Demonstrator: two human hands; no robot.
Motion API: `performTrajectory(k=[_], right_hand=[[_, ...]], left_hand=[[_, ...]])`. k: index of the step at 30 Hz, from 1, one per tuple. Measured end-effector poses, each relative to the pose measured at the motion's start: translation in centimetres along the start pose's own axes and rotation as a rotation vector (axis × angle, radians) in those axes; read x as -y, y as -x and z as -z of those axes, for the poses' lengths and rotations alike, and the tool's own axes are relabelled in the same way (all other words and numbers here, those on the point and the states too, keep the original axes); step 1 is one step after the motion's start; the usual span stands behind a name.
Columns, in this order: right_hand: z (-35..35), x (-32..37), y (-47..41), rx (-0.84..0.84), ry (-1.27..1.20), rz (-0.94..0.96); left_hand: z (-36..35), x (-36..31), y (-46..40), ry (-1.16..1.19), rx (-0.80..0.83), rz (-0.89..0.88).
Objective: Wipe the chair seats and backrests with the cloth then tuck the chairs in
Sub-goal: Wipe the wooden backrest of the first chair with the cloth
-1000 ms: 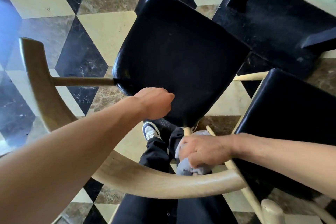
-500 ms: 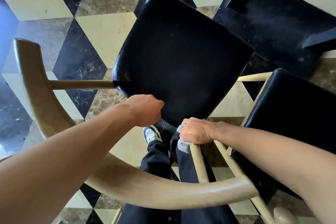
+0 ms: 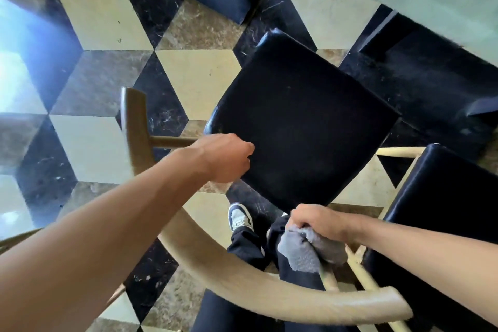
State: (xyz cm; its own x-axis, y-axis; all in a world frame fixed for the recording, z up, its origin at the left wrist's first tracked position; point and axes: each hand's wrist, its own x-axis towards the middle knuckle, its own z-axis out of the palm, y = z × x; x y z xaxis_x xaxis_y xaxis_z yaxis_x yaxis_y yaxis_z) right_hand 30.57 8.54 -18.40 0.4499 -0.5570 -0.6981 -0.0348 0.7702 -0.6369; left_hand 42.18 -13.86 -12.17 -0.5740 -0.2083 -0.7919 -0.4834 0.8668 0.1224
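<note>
- The right hand (image 3: 316,221), at lower centre-right of the frame, has its grip closed round a grey cloth (image 3: 307,250), fingers curled over the bunched top; the cloth hangs down against a pale wooden spindle (image 3: 330,279) of the chair's back.
- The left hand (image 3: 225,158), at centre, is curled at the near-left edge of the black seat (image 3: 301,121); its fingers are hidden, so I cannot tell whether it grips the seat edge or only rests there.
- The seat fills the middle of the frame, turned like a diamond, one corner pointing toward the top and another toward the bottom.
- The curved wooden backrest (image 3: 242,286) sweeps from the left-centre down to the lower right, its long axis wrapping round the seat's near side.
- A second chair's black seat (image 3: 452,197) sits at the right edge, just beside the first.
- Below is a tiled floor (image 3: 102,21) in cream, brown and black.
</note>
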Motion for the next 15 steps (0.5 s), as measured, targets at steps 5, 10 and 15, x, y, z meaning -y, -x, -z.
performTrajectory(k=[5,10,15], right_hand=[[0.1,8.9,-6.5,-0.185,-0.627,0.103],[-2.0,18.4,-14.3,-0.386,-0.786,0.229],[-3.6,22.0,-17.1,-0.48,-0.809,0.349]], left_hand=[[3.8,6.3,3.8,0.054,-0.272,0.081],[3.2,12.9,7.1,0.08,-0.611,0.176],[1.4,14.1,7.6,0.229,-0.624,0.178]])
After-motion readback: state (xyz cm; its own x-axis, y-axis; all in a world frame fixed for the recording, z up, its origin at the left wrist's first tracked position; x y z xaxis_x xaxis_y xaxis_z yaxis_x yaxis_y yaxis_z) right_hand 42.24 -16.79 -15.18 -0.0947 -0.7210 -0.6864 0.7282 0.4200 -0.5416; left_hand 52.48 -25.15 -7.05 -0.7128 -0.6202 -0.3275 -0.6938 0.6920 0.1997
